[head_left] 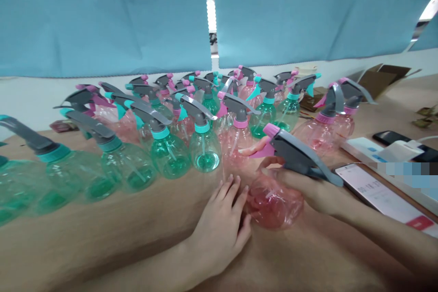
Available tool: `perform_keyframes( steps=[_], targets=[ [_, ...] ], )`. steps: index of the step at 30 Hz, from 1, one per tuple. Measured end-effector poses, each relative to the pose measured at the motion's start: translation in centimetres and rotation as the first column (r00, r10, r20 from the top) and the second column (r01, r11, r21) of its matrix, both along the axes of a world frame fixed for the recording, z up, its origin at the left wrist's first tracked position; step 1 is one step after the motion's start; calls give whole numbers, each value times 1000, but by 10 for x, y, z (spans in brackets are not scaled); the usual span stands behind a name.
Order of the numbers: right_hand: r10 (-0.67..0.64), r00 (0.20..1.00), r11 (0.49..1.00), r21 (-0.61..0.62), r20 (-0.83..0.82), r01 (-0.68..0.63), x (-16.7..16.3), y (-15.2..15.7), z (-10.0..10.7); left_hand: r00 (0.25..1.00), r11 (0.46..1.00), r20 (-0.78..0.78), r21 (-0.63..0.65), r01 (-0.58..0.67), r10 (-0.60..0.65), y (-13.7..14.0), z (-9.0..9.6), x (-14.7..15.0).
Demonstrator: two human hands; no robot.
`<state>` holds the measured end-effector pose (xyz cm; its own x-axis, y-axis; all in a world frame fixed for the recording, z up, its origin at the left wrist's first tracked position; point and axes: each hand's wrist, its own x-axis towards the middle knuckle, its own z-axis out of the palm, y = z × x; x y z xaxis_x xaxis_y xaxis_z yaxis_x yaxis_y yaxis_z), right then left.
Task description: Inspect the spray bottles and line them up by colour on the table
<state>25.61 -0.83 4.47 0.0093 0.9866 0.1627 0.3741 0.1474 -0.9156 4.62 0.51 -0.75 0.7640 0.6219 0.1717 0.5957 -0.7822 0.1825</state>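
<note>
A clear pink spray bottle (275, 205) with a grey and pink spray head stands at the table's near middle, slightly tilted. My right hand (287, 178) is wrapped round its neck under the head, with one finger stretched out by the pink trigger (263, 149). Part of that hand is hidden behind the grey lever. My left hand (224, 214) rests just left of the bottle, fingers spread, its fingertips near or against the bottle's side. Just beyond it are a green spray bottle (205, 153) and another pink spray bottle (237, 139).
Several green spray bottles (171, 157) and pink ones crowd the wooden table (137, 242) on the left and at the back. At right lie a lit phone (383, 196), a dark phone (393, 137) and a white charger (400, 151). A cardboard box (383, 80) stands behind.
</note>
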Motion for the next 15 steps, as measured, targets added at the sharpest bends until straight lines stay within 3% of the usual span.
perform_keyframes(
  steps=[15],
  targets=[
    [15,989,993,112,144,-31,1,1,1,1000,1000,10,-14,-4,4,-1,0,-1]
  ],
)
